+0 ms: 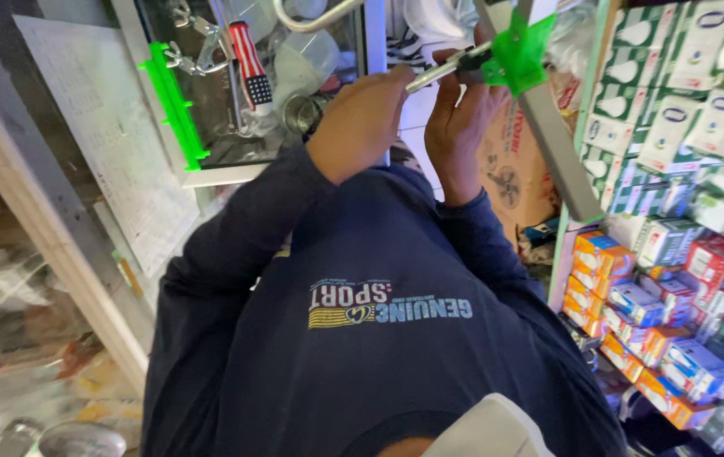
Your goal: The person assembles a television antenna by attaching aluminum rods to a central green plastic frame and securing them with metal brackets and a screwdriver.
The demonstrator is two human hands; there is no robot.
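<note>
Shiny metal rod (434, 73); glossy green plastic bracket (516, 52); matt cloth sweatshirt (362, 338).

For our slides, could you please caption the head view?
Left hand and right hand grip a metal rod at a green plastic fitting.

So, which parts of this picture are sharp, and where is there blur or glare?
Head view: the dark blue sweatshirt and both hands are sharp; the clutter at bottom left is blurred; the white pane is lit brightly; the stacked boxes bend toward the right edge.

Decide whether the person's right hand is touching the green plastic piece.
Touching. The head view shows the right hand wrapped around the rod, its fingers pressed against the green plastic piece.
</note>
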